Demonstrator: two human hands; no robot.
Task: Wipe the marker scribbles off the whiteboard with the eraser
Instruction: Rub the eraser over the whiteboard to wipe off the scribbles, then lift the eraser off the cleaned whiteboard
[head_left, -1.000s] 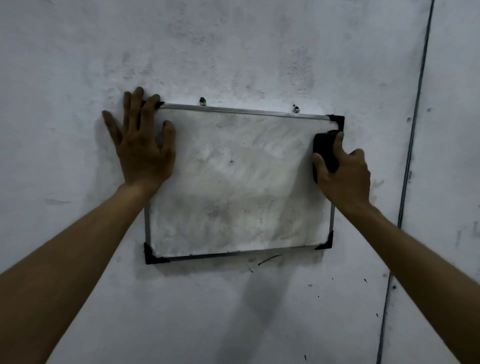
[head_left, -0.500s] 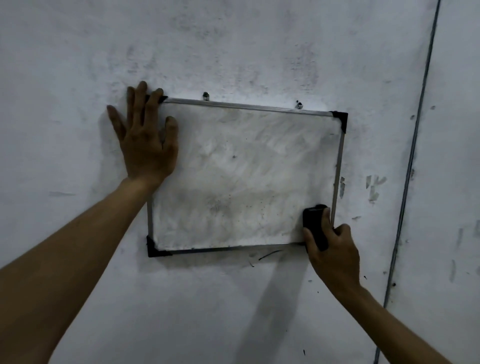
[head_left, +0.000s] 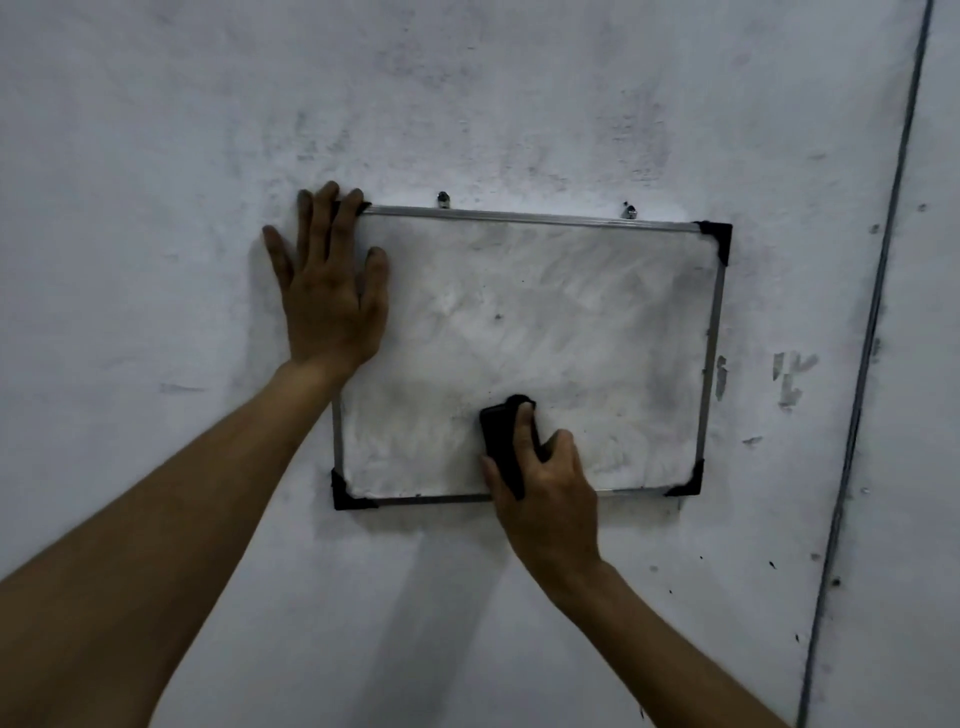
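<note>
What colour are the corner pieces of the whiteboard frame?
Black; the corner pieces show best in the head view, on the whiteboard.

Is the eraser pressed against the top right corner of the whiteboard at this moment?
No, the right hand holds the eraser low on the whiteboard, near its bottom edge.

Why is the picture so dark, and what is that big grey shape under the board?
In the head view the light is dim and greyish, so the whiteboard looks murky. The grey shape on the wall below it looks like a soft shadow, maybe from the right hand and its arm holding the eraser. The left hand throws a faint shadow too. No glare; edges look slightly soft.
</note>
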